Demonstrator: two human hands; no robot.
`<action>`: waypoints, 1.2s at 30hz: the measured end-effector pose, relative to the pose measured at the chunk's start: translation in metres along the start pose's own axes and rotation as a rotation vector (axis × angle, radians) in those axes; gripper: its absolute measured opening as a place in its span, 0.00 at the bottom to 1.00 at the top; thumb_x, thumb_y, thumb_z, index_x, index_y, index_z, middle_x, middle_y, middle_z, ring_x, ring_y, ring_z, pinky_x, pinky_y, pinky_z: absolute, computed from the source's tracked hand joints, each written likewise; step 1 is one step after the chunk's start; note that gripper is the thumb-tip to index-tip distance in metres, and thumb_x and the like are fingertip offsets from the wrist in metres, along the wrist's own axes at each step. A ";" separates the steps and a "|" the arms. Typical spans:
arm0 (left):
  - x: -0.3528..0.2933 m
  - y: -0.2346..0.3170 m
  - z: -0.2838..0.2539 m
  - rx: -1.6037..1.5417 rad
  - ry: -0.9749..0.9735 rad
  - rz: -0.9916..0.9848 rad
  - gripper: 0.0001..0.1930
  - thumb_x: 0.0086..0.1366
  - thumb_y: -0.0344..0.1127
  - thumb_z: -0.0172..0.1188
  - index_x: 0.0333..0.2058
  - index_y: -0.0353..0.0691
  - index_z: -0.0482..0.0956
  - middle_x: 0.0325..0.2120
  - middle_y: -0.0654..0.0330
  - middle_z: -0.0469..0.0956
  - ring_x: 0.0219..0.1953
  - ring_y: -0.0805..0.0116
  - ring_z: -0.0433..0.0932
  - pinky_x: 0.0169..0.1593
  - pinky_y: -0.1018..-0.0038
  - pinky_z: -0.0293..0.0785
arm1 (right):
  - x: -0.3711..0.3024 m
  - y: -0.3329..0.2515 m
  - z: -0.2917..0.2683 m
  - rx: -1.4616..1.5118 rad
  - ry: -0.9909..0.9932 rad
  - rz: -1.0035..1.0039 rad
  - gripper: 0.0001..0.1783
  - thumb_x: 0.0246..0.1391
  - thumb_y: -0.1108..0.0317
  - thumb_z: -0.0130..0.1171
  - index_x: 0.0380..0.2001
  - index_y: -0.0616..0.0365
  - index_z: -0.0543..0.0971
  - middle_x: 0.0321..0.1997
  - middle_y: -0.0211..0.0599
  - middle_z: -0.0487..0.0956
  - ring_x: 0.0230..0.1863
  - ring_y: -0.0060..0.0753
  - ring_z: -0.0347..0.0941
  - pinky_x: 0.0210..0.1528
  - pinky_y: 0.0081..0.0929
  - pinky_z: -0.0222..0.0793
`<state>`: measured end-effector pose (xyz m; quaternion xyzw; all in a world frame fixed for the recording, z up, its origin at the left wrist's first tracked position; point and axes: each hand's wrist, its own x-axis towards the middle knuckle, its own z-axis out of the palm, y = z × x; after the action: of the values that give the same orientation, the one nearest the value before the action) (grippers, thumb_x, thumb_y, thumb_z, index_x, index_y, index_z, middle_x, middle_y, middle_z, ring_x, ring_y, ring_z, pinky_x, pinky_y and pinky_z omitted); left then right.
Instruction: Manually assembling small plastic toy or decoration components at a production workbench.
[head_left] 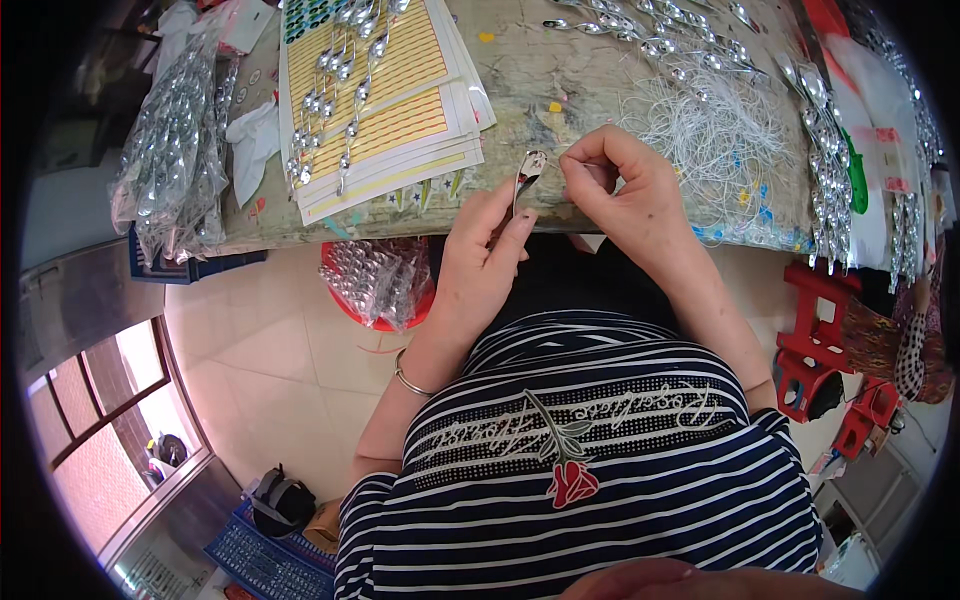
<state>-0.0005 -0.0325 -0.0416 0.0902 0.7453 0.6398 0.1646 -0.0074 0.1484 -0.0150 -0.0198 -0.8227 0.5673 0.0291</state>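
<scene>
Between the thumb and fingers of my left hand (482,242) is a small shiny silver piece (530,175), its rounded end pointing up and away from me. My right hand (635,190) is just to its right, thumb and forefinger pinched together near the piece but apart from it. Whatever that pinch holds, if anything, is too small to make out. Beyond my left hand lie printed yellow sheets (410,130) with red marks, and twisted silver strands (345,150) rest on them. A tangle of white strings (710,125) spreads beyond my right hand.
The worn table (520,100) ends just beyond my body. A clear bag of silver pieces (175,150) sits at the left, with more silver strands (825,150) at the right edge. Below are a red basin (425,305) holding bagged silver pieces and a red stool (812,340).
</scene>
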 end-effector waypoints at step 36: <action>-0.001 0.001 0.000 -0.031 0.028 -0.022 0.19 0.64 0.30 0.55 0.54 0.35 0.69 0.32 0.61 0.66 0.28 0.77 0.69 0.28 0.81 0.71 | -0.002 0.001 0.002 -0.128 0.003 -0.090 0.04 0.49 0.75 0.59 0.29 0.61 0.76 0.22 0.23 0.70 0.22 0.12 0.62 0.27 0.13 0.61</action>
<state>-0.0001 -0.0330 -0.0405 0.0704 0.7385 0.6506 0.1624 -0.0061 0.1462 -0.0166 0.0144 -0.8574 0.5115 0.0542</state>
